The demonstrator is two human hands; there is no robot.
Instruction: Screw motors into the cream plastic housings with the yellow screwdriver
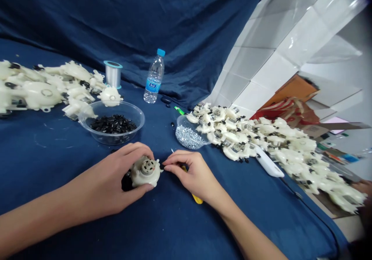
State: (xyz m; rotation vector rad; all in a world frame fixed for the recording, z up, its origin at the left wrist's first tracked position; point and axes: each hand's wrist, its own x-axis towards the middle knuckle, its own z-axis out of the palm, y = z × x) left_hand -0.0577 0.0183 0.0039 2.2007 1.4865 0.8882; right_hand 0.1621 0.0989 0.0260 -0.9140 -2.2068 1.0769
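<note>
We record the left hand [109, 178] clasping a white plastic motor housing [146, 178], the right hand [193, 173] pinching a yellow-handled tool [197, 199] just beside it.

The navy-blue cloth [87, 229] shows darker folds. The plastic housing [139, 180] is cream-white around a grey metal motor end [148, 167], and the tool [197, 199] has a yellow handle. Black pieces [113, 124] lie in one clear bowl [140, 114], silver pieces [188, 138] in a second clear bowl [181, 122]; the water bottle [154, 78] has a blue cap and label.
</note>
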